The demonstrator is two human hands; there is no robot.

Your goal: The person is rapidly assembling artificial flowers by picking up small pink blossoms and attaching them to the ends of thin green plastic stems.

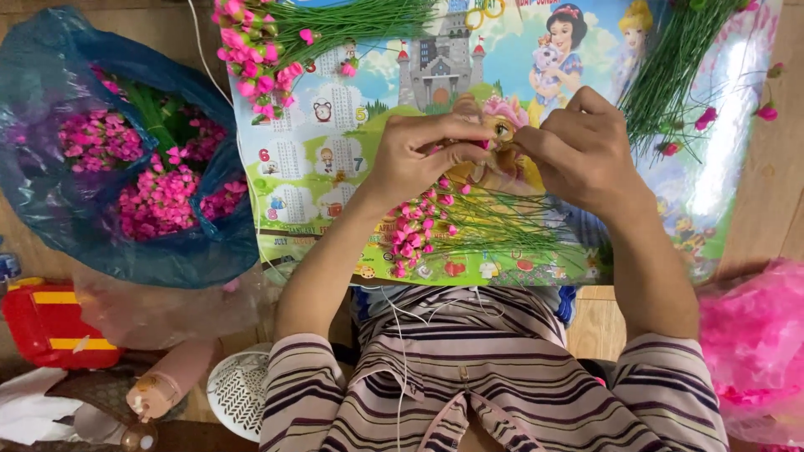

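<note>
Wooden bench under everything, and across it lies a big glossy cartoon poster mat. At far left, a blue plastic bag sits open, packed with bright pink flower heads. At far right, a pink plastic bag bulges at the edge. Up top, two piles of thin green stems: one with pink buds at upper left, one mostly bare at upper right. Centre stage now, a finished bunch of budded stems rests on the mat just below the hands. Left hand and right hand meet above it, fingers narrow, fingertips pinched together on a tiny pink bud, barely visible between them.
</note>
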